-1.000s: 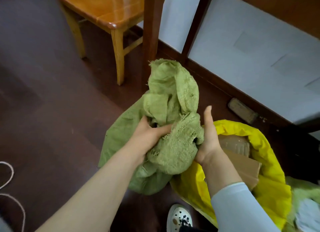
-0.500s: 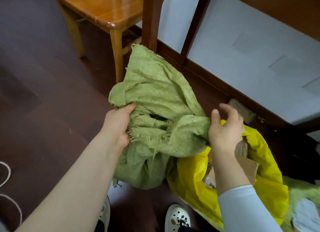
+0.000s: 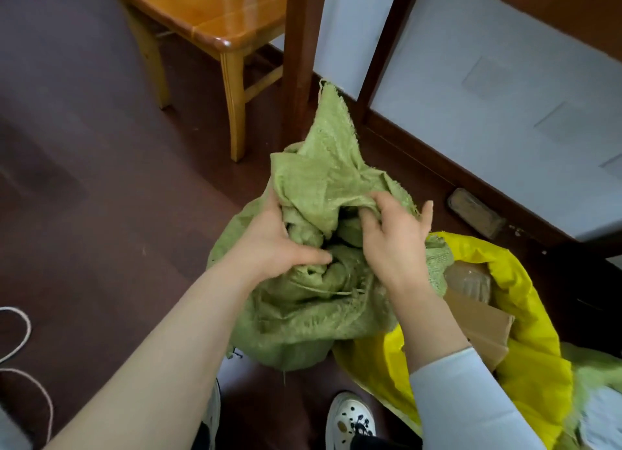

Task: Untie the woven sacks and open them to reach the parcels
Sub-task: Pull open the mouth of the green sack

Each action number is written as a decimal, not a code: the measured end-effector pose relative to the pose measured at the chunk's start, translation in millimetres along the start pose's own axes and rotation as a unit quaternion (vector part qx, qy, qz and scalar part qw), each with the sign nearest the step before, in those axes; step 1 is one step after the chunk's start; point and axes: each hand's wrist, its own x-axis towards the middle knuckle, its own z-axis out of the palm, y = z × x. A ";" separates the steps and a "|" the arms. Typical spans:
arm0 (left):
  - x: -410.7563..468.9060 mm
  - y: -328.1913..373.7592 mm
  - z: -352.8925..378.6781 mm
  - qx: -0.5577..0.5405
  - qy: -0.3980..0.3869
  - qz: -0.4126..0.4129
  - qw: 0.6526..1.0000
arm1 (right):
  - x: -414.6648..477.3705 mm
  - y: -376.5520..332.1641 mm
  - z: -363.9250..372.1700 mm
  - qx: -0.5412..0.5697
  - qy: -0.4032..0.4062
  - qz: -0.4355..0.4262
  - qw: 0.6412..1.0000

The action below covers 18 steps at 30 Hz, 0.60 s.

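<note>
A crumpled green woven sack [image 3: 313, 315] stands on the dark floor in front of me, its frayed mouth sticking up. My left hand [image 3: 272, 244] grips the gathered cloth on the left side of the mouth. My right hand [image 3: 393, 237] clutches a fold on the right side, fingers dug into the fabric. What lies inside the green sack is hidden by the folds. To the right a yellow woven sack [image 3: 525, 331] lies open, showing a brown cardboard parcel [image 3: 478, 328] and a taped parcel [image 3: 471, 278].
A wooden chair [image 3: 215, 22] stands behind the sack, beside dark wooden posts [image 3: 303, 45] and a pale wall panel [image 3: 505, 96]. Loose cord [image 3: 20, 342] lies on the floor at left. A brown block [image 3: 474, 212] rests by the skirting. My shoes [image 3: 350, 422] are below.
Both hands have come closer together on the sack's mouth. The spread green cloth has been bunched up again, and its top flap now points upward.
</note>
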 end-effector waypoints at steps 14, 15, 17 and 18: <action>21.9 -12.1 -30.7 0.381 0.173 -0.040 0.907 | 81.7 39.4 -21.7 0.409 0.072 0.401 0.817; 25.2 1.5 -17.5 0.373 0.130 -0.002 0.919 | 81.8 34.9 -20.5 0.412 0.055 0.399 0.817; 31.3 22.0 7.4 0.387 0.043 0.063 0.919 | 81.5 27.2 -20.0 0.427 0.018 0.389 0.816; 34.3 25.6 15.4 0.401 0.011 0.075 0.913 | 82.6 26.3 -20.0 0.435 0.004 0.384 0.814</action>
